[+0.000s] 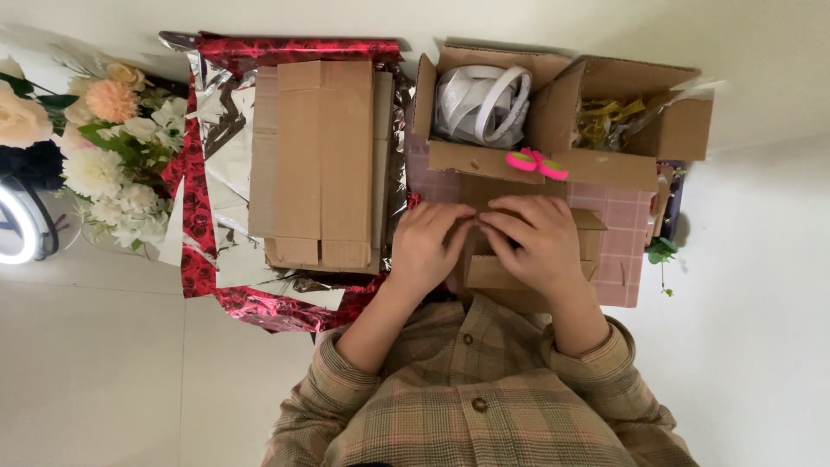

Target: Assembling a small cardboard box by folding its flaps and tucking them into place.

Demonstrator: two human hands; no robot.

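Plaid shirt (484, 415) fills the near edge; both forearms run up from it to the work. Left hand (425, 246) and right hand (538, 240) lie side by side, fingertips meeting, on a small flat card box (494, 272) resting on pink checked paper (622, 251) on the counter (761, 285), just in front of the person.

Grip: both hands press down w/ fingers curled over the box's upper edge, palms flat; neither is closed round it, more a pinch-and-press on a flap or fold.

Handling (judged): box is thin corrugated card, so light, fairly stiff along the flutes, easily creased across them; dry, not slippery, not fragile. Best held at the edges or folds, thumbs under and fingers on top. Paper beneath is thin and would likely slide or tear if dragged.

Surroundings: flattened card sheet (320, 164) lies to the left on red-and-silver foil wrap (207, 259); flowers (104, 147) and part of a ring lamp (17, 229) farther left. Beyond the hands, two open cartons: one w/ white ribbon rolls (484, 104), one w/ yellowish items (609, 121). Pink-and-green object (536, 163) sits on the front carton edge, kind unclear.

Hidden or unclear: hands cover most of the box top, so what the fingertips hold cannot be told. Thumbs not seen. Yellowish contents sit behind clear film, hard to make out. Dark object and green sprig (661, 251) at the paper's right edge are partly covered. Lamp is cut off by the frame.
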